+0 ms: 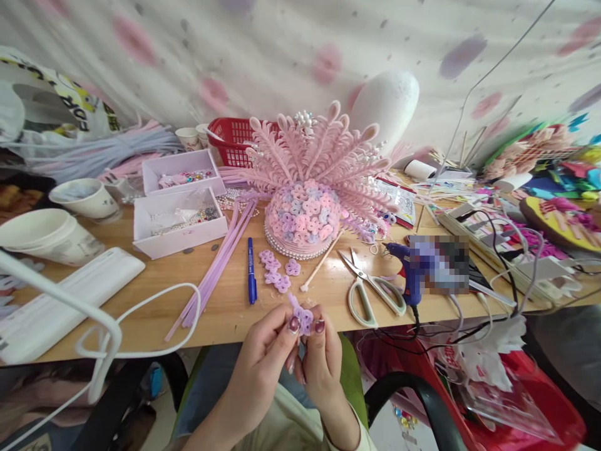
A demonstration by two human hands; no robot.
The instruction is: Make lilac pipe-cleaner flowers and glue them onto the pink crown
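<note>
My left hand (268, 349) and my right hand (323, 358) meet in front of the table edge. Between thumbs and fingertips, both pinch a small purple pipe-cleaner flower (304, 319), with a short end sticking up on its left. Several finished purple flowers (272, 270) lie on the table just beyond, next to a blue marker pen (252, 269). Behind them stands a dome (303, 213) covered in pink, purple and blue flowers, edged with pearls and topped by pink feathery fronds (317, 150).
Scissors (370, 288) lie open at the right beside a blue glue gun (410, 269). A thin stick (322, 262) rests before the dome. Purple pipe cleaners (218, 266), white boxes of beads (179, 222), paper cups (49, 235) and a white lamp arm with cable (103, 319) occupy the left.
</note>
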